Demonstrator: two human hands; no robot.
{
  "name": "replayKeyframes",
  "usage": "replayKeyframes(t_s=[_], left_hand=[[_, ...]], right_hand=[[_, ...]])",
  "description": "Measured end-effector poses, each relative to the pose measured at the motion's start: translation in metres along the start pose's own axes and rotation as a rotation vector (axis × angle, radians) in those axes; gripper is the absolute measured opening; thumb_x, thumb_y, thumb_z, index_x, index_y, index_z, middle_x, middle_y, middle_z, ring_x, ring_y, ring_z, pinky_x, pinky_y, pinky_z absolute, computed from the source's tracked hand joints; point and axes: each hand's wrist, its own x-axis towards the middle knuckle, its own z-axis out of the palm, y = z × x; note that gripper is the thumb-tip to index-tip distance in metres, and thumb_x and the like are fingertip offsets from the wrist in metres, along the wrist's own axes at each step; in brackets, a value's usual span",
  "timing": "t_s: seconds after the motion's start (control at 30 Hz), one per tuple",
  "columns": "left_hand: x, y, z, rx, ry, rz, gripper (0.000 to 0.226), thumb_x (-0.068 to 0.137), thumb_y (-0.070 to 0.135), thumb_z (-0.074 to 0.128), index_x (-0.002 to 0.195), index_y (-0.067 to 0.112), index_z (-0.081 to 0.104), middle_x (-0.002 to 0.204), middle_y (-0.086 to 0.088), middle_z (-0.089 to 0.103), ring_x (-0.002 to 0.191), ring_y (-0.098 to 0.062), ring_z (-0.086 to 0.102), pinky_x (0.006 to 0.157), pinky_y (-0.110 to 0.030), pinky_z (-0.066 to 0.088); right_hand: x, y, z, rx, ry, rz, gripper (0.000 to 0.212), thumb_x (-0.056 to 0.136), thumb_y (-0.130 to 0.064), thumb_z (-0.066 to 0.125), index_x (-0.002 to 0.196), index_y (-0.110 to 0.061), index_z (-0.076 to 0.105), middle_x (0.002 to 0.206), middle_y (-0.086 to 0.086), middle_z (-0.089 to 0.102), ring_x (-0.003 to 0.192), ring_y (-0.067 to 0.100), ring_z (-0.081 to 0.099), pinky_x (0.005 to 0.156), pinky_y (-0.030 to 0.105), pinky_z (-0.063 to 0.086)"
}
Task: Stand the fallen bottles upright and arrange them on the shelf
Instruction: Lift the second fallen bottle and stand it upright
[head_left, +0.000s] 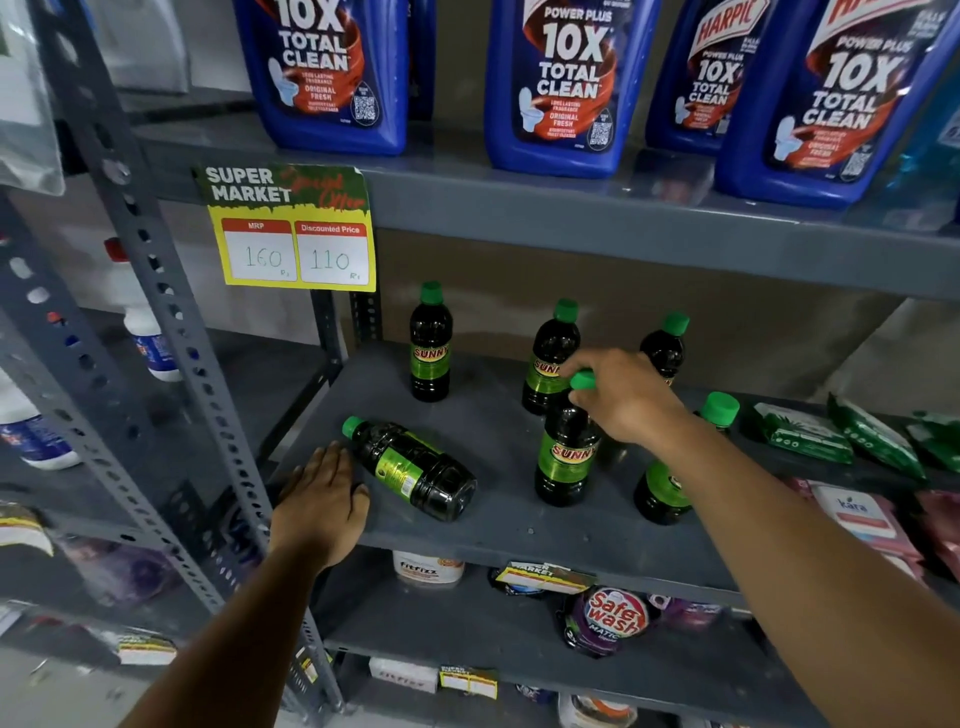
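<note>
Several dark green-capped Sunny bottles are on the grey shelf (498, 530). One fallen bottle (410, 470) lies on its side at the front left, cap pointing back left. My left hand (321, 501) rests flat on the shelf edge just left of it, fingers apart, holding nothing. My right hand (621, 397) grips the neck of an upright bottle (566, 452) at the shelf's middle, just under its green cap. Other bottles stand upright: one at the back left (430, 345), one behind my hand (548, 364), one at the back right (667, 345), one under my right forearm (662, 491).
Green packets (802, 434) and pink wipe packs (857, 519) lie on the shelf's right side. Blue Harpic bottles (563, 88) stand on the shelf above, with a yellow price tag (293, 244) hanging from it. A perforated grey upright (171, 322) stands left. Pouches fill the lower shelf.
</note>
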Motion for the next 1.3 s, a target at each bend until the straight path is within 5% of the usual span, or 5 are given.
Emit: replayKeyframes(t_s=[0.1,0.23,0.37,0.7,1.3], left_hand=[[0.0,0.0,0.0,-0.006,0.01,0.001,0.072,0.088,0.044,0.012,0.15,0.008,0.019,0.161,-0.008,0.019,0.148,-0.02,0.014,0.12,-0.039,0.015],[-0.001,0.0,0.001,-0.014,0.026,0.007,0.073,0.088,0.045,0.011,0.15,0.008,0.02,0.161,-0.009,0.019,0.149,-0.021,0.013,0.12,-0.039,0.013],[-0.001,0.0,0.001,-0.029,0.005,0.005,0.072,0.089,0.045,0.011,0.151,0.009,0.015,0.162,-0.007,0.014,0.149,-0.019,0.008,0.121,-0.037,0.01],[0.002,-0.002,0.004,-0.03,0.009,0.002,0.072,0.089,0.045,0.013,0.15,0.008,0.018,0.161,-0.008,0.016,0.149,-0.02,0.011,0.121,-0.039,0.011],[0.002,-0.003,0.004,-0.045,-0.011,-0.002,0.073,0.088,0.045,0.012,0.15,0.008,0.016,0.161,-0.008,0.016,0.149,-0.02,0.01,0.121,-0.039,0.011]], right_hand=[[-0.004,0.014,0.006,0.037,0.066,-0.073,0.04,0.083,-0.022,0.071,0.121,-0.03,0.059,0.113,0.007,0.064,0.097,0.027,0.061,0.077,0.026,0.042],[-0.024,0.035,0.037,0.341,0.228,-0.025,0.091,0.067,-0.04,0.083,0.143,-0.029,0.034,0.123,-0.005,0.052,0.104,0.011,0.056,0.087,0.02,0.042],[-0.04,0.052,0.084,0.655,0.188,0.15,0.125,0.046,-0.049,0.089,0.148,-0.026,0.02,0.138,0.0,0.053,0.124,0.016,0.053,0.106,0.043,0.042],[-0.037,0.065,0.12,0.523,0.209,0.173,0.069,0.056,-0.031,0.092,0.105,-0.032,0.044,0.098,-0.017,0.059,0.096,0.009,0.06,0.079,0.024,0.045],[-0.035,0.061,0.121,0.498,0.226,0.158,0.081,0.054,-0.037,0.092,0.117,-0.022,0.044,0.12,0.002,0.06,0.113,0.021,0.059,0.086,0.028,0.045]])
